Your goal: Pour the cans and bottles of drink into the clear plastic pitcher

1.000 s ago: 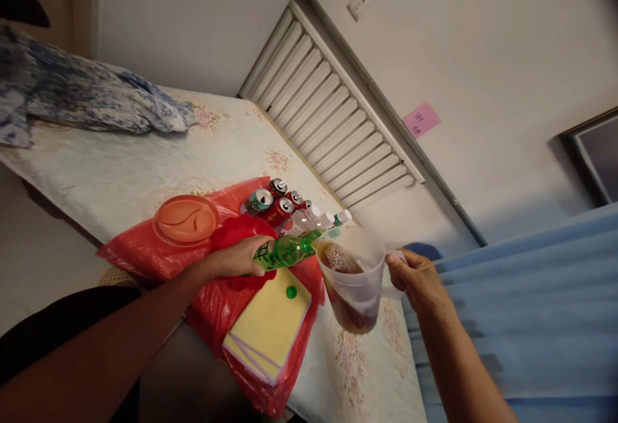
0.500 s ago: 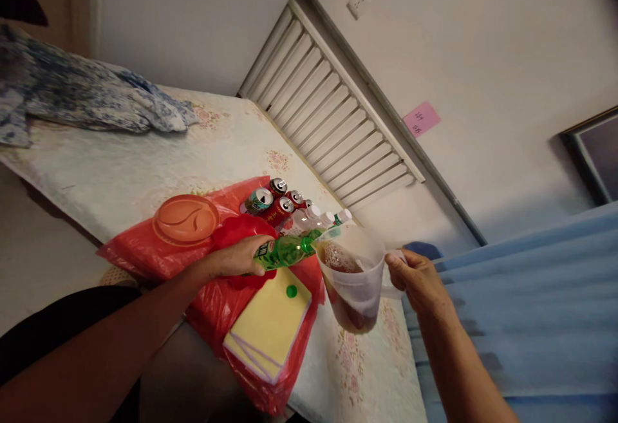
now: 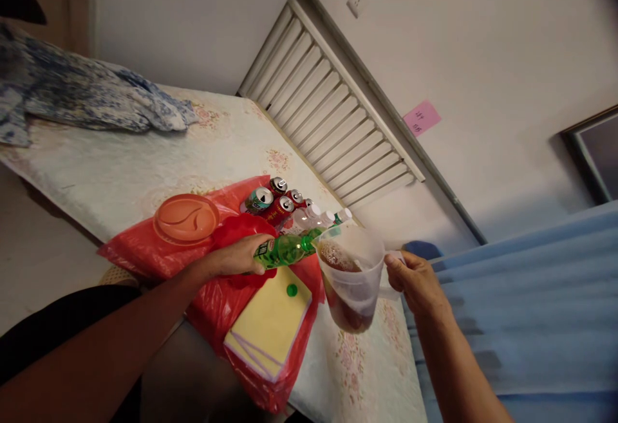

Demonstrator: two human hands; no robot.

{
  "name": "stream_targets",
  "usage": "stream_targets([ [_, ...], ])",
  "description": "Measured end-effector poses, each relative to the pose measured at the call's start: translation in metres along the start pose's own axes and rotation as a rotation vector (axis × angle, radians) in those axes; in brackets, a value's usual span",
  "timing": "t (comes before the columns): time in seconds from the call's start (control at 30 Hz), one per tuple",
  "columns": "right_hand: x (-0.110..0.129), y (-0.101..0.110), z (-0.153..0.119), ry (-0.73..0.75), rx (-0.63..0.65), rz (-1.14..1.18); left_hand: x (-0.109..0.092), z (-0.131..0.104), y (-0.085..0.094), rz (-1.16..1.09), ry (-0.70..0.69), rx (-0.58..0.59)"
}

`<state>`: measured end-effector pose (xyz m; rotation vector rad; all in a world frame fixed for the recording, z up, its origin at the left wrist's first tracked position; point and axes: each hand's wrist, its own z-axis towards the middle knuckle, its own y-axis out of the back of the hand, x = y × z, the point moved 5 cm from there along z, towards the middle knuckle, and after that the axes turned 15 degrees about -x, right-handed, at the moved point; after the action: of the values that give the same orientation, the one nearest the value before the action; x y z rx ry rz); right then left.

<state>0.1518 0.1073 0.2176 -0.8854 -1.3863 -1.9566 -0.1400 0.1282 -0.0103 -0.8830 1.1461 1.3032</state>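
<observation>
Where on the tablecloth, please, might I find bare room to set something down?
The widest bare patch of tablecloth lies between the blue-patterned cloth and the red plastic bag. A smaller one lies between that bag and the blue curtain, below the pitcher in the picture. It is crowded where cans and white-capped bottles stand packed behind the green bottle.

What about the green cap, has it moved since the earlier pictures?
No; against the radiator, the cap shows no clear shift either way on the cloth.
</observation>
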Motion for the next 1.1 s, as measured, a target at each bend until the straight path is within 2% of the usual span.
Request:
stream_targets([
  [0.2, -0.020, -0.004, -0.010, 0.003, -0.032, 0.141, 0.002, -0.001, 0.000, -0.001, -0.019, 0.013],
  [0.37, -0.033, -0.009, -0.020, -0.018, -0.010, 0.281, 0.003, -0.001, 0.001, -0.045, 0.013, -0.019],
  [0.47, -0.033, -0.012, -0.025, -0.007, -0.014, 0.377, 0.002, -0.001, 0.005, -0.097, 0.030, -0.053],
  [0.57, -0.025, -0.018, -0.031, -0.006, -0.077, 0.512, -0.002, 0.000, 0.013, -0.155, 0.047, -0.107],
  [0.77, -0.004, -0.053, -0.041, -0.068, -0.215, 0.746, -0.016, 0.000, 0.044, -0.014, -0.013, -0.431],
  [0.9, 0.001, -0.085, -0.040, -0.093, -0.215, 0.796, -0.020, -0.003, 0.060, 0.052, -0.017, -0.620],
  [1.1, -0.001, -0.134, -0.036, -0.068, -0.207, 0.819, -0.021, -0.010, 0.079, 0.025, -0.019, -0.867],
])
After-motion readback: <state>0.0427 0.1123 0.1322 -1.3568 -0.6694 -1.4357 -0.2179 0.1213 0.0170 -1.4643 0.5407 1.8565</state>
